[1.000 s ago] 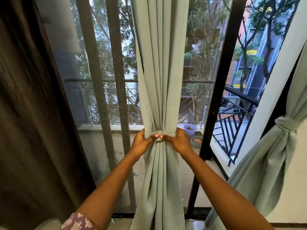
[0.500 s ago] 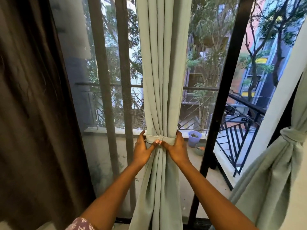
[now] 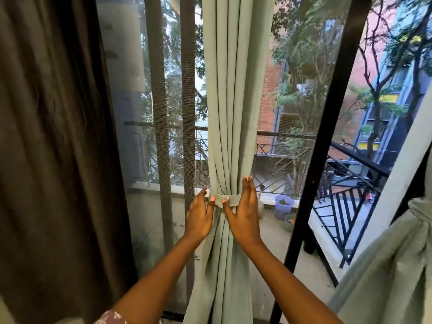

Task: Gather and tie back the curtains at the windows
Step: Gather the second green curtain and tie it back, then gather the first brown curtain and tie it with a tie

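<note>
A pale green curtain (image 3: pixel 230 94) hangs gathered in the middle of the window, cinched at waist height by a matching fabric tie band (image 3: pixel 222 199). My left hand (image 3: pixel 199 215) is at the band's left end, fingers straight, fingertips touching the band. My right hand (image 3: pixel 244 210) lies flat against the curtain's right side with straight fingers pointing up, its thumb on the band. A second green curtain (image 3: pixel 397 260) at the right edge is tied back with a knot (image 3: pixel 420 208).
A dark brown curtain (image 3: pixel 51 148) fills the left side. A black window frame post (image 3: pixel 320 136) slants right of the green curtain. Behind the glass are a mesh screen, a balcony railing (image 3: pixel 339 183) and a blue pot (image 3: pixel 283 206).
My hands have let go of their grip on the tie band; the fingers straightened and the right hand rose along the curtain. The view shifted closer.
</note>
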